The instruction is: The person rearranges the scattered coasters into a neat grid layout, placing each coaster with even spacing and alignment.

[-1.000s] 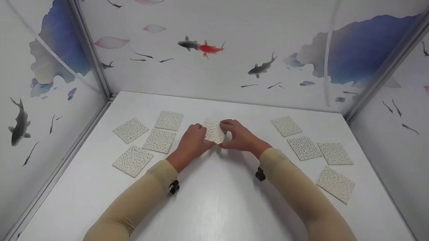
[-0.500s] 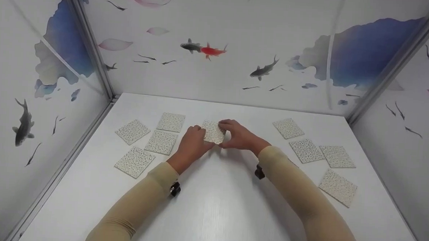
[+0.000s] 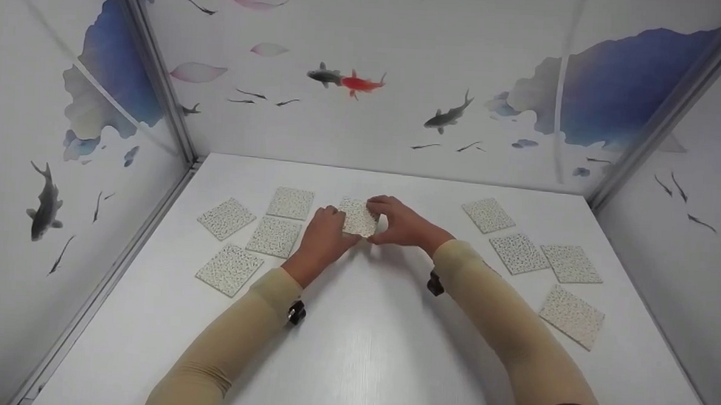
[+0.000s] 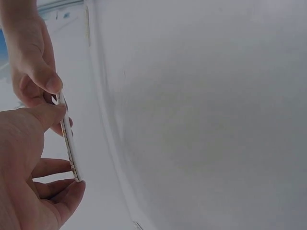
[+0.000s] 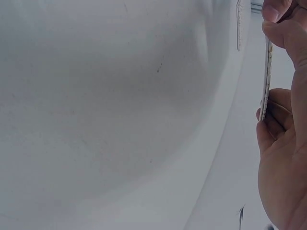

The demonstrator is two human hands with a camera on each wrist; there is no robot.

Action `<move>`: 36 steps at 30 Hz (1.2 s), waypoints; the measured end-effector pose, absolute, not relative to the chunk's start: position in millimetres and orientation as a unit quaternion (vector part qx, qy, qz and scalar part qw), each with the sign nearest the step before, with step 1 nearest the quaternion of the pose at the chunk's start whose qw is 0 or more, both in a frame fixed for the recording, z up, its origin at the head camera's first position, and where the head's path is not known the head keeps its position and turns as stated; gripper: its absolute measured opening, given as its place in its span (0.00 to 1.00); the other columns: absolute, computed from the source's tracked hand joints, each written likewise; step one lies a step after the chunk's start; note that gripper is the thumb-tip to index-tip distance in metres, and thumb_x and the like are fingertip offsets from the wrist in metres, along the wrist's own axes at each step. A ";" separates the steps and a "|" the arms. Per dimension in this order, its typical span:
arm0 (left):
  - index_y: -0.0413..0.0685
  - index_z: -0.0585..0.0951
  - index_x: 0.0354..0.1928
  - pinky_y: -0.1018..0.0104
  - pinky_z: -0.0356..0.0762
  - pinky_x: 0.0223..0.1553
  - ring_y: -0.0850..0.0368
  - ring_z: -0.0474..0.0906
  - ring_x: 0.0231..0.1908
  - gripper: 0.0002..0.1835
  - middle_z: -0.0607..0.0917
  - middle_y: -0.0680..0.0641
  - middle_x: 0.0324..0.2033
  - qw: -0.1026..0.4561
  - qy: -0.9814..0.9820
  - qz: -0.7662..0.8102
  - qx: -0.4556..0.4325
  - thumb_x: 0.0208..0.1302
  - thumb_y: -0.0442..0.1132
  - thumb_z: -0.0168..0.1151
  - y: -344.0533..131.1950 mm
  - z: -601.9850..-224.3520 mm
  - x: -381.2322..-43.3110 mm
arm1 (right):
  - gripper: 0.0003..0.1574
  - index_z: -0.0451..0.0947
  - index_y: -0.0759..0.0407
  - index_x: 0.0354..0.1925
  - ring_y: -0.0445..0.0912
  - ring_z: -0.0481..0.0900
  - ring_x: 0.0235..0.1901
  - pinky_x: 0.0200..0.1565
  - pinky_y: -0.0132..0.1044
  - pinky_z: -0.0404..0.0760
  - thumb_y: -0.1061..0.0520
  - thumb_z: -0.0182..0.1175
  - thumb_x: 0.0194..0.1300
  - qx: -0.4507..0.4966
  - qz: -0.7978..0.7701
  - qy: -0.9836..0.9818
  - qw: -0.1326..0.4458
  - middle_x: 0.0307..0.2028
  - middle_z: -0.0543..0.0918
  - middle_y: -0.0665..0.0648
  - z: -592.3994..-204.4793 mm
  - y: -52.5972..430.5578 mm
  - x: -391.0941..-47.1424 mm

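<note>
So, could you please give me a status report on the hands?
Left hand and right hand gripping one speckled square tile. Other tiles to both sides. Nothing visibly in the way.

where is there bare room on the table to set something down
Widest: the table between the left sleeve and right sleeve, nearer the person than the held tile. A smaller patch lies between the right hand and the right tiles. Crowded: among the left tiles beside the left hand, and among the right tiles.
</note>
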State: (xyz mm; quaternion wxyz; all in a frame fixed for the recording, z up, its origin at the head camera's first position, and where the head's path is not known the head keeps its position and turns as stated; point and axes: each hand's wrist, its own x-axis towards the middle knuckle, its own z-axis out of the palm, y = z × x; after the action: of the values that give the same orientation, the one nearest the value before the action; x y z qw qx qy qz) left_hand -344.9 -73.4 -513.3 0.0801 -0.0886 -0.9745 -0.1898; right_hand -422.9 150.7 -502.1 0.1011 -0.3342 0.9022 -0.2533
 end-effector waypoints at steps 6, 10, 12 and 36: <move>0.33 0.86 0.62 0.54 0.84 0.62 0.44 0.81 0.59 0.35 0.85 0.37 0.59 0.062 -0.977 -0.189 -0.076 0.70 0.59 0.78 -73.2 -518.3 -347.3 | 0.56 0.68 0.57 0.84 0.57 0.62 0.81 0.80 0.55 0.66 0.45 0.79 0.66 -0.342 -0.251 0.899 0.106 0.83 0.65 0.60 -509.4 147.5 -424.6; 0.34 0.86 0.59 0.55 0.84 0.58 0.47 0.80 0.53 0.35 0.85 0.40 0.53 0.053 -0.978 -0.189 -0.070 0.69 0.60 0.79 -71.3 -522.7 -348.8 | 0.55 0.68 0.58 0.83 0.57 0.63 0.81 0.80 0.55 0.66 0.46 0.79 0.67 -0.347 -0.244 0.898 0.114 0.82 0.66 0.60 -513.9 146.7 -426.1; 0.34 0.86 0.60 0.55 0.84 0.58 0.47 0.81 0.53 0.35 0.85 0.40 0.52 0.048 -0.979 -0.188 -0.069 0.69 0.59 0.79 -70.6 -523.9 -349.1 | 0.55 0.68 0.59 0.83 0.58 0.63 0.81 0.81 0.54 0.65 0.47 0.79 0.67 -0.348 -0.240 0.898 0.120 0.82 0.66 0.61 -515.6 145.8 -427.2; 0.33 0.83 0.67 0.50 0.78 0.71 0.38 0.80 0.67 0.32 0.85 0.33 0.64 -0.007 -0.986 -0.162 -0.051 0.72 0.50 0.77 -61.9 -525.4 -348.7 | 0.58 0.64 0.61 0.85 0.58 0.58 0.84 0.83 0.51 0.58 0.52 0.80 0.66 -0.323 -0.232 0.898 0.185 0.84 0.64 0.62 -523.8 143.0 -427.2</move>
State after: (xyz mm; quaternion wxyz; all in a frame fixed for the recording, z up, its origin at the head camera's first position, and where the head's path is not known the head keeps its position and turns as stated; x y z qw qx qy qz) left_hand -348.7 -61.9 -525.4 -0.0069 -0.0513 -0.9855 -0.1615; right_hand -427.2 143.0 -523.8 0.1853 -0.3231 0.8985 -0.2324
